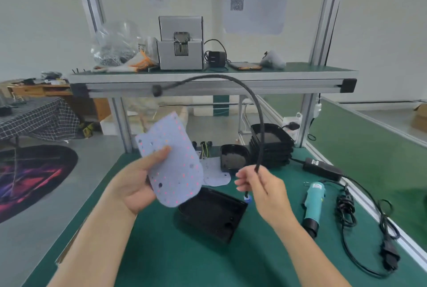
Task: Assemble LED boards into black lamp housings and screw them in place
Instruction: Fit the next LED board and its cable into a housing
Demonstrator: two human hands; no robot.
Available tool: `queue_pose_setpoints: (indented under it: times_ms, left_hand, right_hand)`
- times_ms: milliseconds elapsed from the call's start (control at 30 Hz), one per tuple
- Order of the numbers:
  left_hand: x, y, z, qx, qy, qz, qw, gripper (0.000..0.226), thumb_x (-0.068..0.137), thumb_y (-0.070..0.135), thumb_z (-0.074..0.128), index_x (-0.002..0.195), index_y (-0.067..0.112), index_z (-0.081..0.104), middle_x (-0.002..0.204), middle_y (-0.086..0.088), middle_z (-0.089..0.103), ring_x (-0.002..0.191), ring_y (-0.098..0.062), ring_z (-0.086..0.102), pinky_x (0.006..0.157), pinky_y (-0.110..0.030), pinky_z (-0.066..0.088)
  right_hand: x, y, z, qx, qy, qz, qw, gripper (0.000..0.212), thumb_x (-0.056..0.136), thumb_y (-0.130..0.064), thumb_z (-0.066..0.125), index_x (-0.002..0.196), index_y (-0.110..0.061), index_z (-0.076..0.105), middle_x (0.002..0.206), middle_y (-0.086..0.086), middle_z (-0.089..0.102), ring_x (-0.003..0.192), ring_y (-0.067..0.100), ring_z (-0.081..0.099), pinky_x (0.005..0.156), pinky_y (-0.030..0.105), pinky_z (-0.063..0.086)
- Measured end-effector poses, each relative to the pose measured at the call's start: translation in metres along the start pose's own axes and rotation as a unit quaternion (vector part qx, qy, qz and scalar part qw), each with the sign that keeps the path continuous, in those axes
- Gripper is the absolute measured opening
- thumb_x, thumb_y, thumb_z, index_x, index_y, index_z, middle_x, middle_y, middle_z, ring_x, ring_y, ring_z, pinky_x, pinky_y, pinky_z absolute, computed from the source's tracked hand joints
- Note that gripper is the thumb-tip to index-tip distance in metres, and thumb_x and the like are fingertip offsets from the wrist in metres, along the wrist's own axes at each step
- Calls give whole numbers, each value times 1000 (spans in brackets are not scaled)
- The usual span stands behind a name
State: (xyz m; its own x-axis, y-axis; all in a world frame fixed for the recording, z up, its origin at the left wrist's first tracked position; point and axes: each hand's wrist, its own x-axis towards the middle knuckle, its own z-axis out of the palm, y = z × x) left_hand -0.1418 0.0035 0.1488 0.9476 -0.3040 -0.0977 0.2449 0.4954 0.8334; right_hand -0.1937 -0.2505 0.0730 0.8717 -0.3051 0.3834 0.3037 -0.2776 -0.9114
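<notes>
On my feed the left hand (136, 182) grips an LED board (173, 161), thumb pressed on its dotted face. The board is raised off the bench (184, 259) and tilted toward the camera. The right hand (261, 189) is apart from the left and pinches a black cable (258, 124) between thumb and fingertips. From that pinch the cable arcs up and over toward the left, ending in a dark knob in front of the shelf (208, 76). A short length hangs below the right hand, with a blue connector (247, 199) at its tip.

Directly beneath and between the two hands, a black housing (212, 212) lies open side up on the bench, the connector hanging just at its far corner. Just beyond the hands lies a second LED board (215, 174), flat on the bench, and past it a second housing (233, 157) next to a stack of housings (270, 145).

To the right of the right hand, a teal screwdriver (314, 203) lies on the bench, its cord looping further right. A power adapter (322, 167) sits just beyond it. On the shelf, far past both hands, I make out a grey screw feeder (180, 43).
</notes>
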Motion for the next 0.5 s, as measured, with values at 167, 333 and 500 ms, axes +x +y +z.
queue_pose_setpoints:
  times_ms: [167, 333, 500]
  left_hand:
    - [41, -50, -36, 232, 62, -142, 960, 27, 84, 10, 72, 108, -2, 69, 104, -21, 75, 78, -31, 76, 75, -45, 57]
    - [68, -77, -64, 309, 64, -201, 927, 25, 90, 8, 71, 112, -4, 68, 105, -23, 74, 98, -40, 71, 97, -60, 51]
    - [72, -89, -69, 292, 55, -214, 931, 25, 91, 8, 69, 113, -4, 69, 106, -23, 74, 93, -35, 74, 87, -48, 56]
  right_hand:
    - [10, -18, 3, 145, 68, 19, 987, 39, 109, -19, 41, 86, 4, 62, 76, 15, 71, 59, 20, 67, 48, 24, 51]
    - [9, -13, 10, 192, 75, 36, 978, 42, 109, -23, 39, 82, 0, 61, 76, 18, 70, 58, 20, 63, 51, 25, 52]
    - [-4, 6, 12, 155, 64, 57, 984, 40, 109, -18, 39, 77, -1, 57, 74, 18, 69, 56, 23, 60, 49, 27, 51]
